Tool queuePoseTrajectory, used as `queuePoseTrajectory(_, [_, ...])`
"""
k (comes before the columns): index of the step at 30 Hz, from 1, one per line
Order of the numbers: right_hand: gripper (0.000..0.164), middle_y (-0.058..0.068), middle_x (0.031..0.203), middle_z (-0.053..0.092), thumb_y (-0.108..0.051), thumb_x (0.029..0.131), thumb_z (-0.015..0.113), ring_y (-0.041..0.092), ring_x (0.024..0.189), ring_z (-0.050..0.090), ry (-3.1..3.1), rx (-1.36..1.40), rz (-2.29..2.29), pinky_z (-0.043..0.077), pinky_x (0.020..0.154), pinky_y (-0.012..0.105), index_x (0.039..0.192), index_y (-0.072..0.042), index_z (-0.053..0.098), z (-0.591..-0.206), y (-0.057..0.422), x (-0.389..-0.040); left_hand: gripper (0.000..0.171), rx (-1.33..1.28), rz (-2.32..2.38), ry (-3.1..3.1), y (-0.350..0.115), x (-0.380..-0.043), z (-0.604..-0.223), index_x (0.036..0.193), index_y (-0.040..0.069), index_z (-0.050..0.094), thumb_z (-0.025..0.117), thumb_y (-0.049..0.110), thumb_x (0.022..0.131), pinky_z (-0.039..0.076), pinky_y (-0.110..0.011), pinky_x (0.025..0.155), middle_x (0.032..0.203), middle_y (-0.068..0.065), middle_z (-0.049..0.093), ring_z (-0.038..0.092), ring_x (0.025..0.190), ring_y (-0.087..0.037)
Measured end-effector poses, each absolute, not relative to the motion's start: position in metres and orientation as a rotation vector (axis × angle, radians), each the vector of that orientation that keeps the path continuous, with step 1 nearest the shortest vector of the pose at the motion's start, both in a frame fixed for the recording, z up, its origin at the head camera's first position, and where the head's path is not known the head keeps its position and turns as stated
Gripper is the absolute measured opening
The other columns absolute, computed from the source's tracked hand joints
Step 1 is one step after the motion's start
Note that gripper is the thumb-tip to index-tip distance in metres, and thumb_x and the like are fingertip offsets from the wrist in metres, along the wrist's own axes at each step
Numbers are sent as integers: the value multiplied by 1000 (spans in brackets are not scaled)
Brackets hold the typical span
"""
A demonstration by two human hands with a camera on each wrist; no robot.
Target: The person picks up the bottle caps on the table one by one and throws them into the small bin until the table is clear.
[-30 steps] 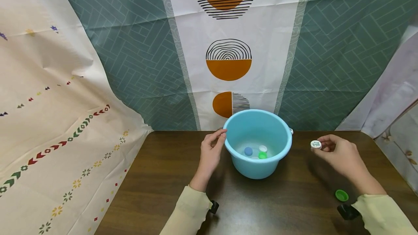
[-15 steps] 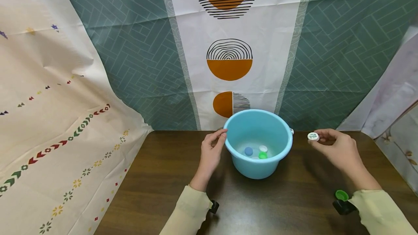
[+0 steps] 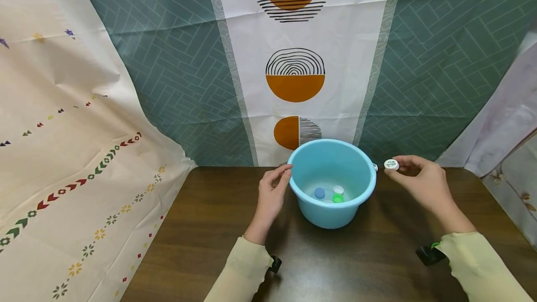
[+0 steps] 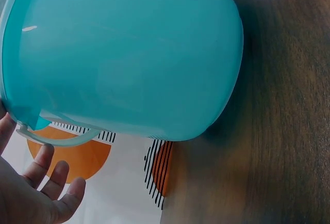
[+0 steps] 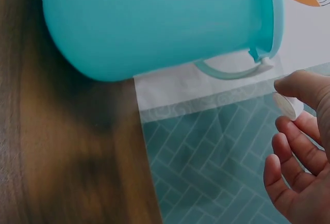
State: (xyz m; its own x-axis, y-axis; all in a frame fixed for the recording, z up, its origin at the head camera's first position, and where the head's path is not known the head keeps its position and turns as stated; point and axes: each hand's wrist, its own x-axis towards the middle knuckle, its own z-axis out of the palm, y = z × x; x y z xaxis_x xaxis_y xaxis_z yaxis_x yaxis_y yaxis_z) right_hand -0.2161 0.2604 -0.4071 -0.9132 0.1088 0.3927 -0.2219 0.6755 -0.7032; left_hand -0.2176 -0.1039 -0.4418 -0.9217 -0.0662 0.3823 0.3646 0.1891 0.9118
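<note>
A light-blue bucket (image 3: 329, 216) stands upright at the back of the table. Thumb and index finger of my left hand (image 3: 271, 195) pinch its left rim, while the other fingers hang apart near the pale handle (image 4: 69, 140). Beyond the opposite rim, above the table, my right hand (image 3: 425, 185) holds a white bottle cap (image 3: 391, 164) with green print between thumb and fingertips. Its pale underside shows in the right wrist view. Inside the bucket lie a blue cap (image 3: 320, 193), a white cap (image 3: 338, 190) and a green cap (image 3: 338, 198).
Another green cap (image 3: 435, 245) on the wooden table (image 3: 356, 264) is mostly hidden behind the right sleeve. A patterned curtain (image 3: 201, 106) hangs directly behind the bucket. Cream cloth (image 3: 84, 176) borders the left side, and pale cloth (image 3: 513, 153) the right.
My right hand has moved left and a little up with the white cap, closer to the bucket. Its sleeve has come over the green cap on the table. The left hand has stayed in place.
</note>
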Motion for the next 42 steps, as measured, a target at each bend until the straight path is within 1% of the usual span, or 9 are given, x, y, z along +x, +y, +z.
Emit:
queuePoseTrajectory(5, [40,7,98,70,-39,82,79,12,84,61,-2449,100,1159,44,63,11,111,-12,71,-400,254,-220,30,-285,-1787,-2122,-104,-218,-442,119,19,73,63,35,96,51,-39,82,116,-3,60,53,106,-18])
queuePoseTrajectory(11, [44,8,102,69,-41,82,78,14,90,60,-2437,78,1192,45,62,12,114,-12,70,-391,246,-220,27,-276,-1790,-2127,-103,-217,-441,117,22,73,64,35,96,52,-38,83,115,0,60,54,106,-16])
queuePoseTrajectory(15, [45,7,103,69,-43,83,77,20,95,57,-2439,73,1203,45,61,15,115,-13,70,-387,240,-221,26,-270,-1784,-2131,-103,-217,-441,118,20,73,64,32,96,52,-36,82,115,-2,61,54,105,-17])
queuePoseTrajectory(21, [48,6,104,69,-44,84,75,23,97,58,-2443,96,1208,45,62,15,118,-12,69,-384,231,-224,26,-314,-1769,-2102,-101,-207,-425,118,4,71,63,16,97,50,-28,75,115,-14,62,55,103,-23])
queuePoseTrajectory(23, [47,6,103,69,-44,84,76,21,95,58,-2436,108,1207,46,61,15,117,-11,69,-383,228,-225,25,-317,-1763,-2101,-99,-201,-415,118,1,70,63,13,97,50,-26,73,114,-16,63,55,102,-24])
queuePoseTrajectory(27, [46,5,102,69,-43,84,76,18,93,58,-2424,132,1208,47,61,16,116,-11,70,-379,221,-227,25,-306,-1771,-2104,-99,-196,-409,117,2,71,63,14,97,50,-27,74,113,-14,63,55,101,-20])
queuePoseTrajectory(30, [46,6,103,69,-43,84,75,22,95,59,-2423,151,1223,46,62,18,117,-11,70,-376,215,-227,25,-306,-1778,-2106,-100,-197,-411,118,4,71,63,15,97,50,-30,75,114,-14,63,55,101,-19])
queuePoseTrajectory(37, [44,6,102,70,-42,84,76,17,93,60,-2401,197,1272,45,69,16,114,-11,71,-373,201,-230,25,-297,-1781,-2112,-99,-198,-412,118,4,71,63,16,97,51,-32,77,116,-13,62,55,103,-20])
queuePoseTrajectory(42, [43,4,101,70,-42,84,76,16,92,59,-2396,225,1281,46,69,18,114,-12,71,-372,194,-232,25,-294,-1794,-2113,-100,-198,-413,119,4,71,62,15,98,52,-33,79,116,-13,62,55,104,-20])
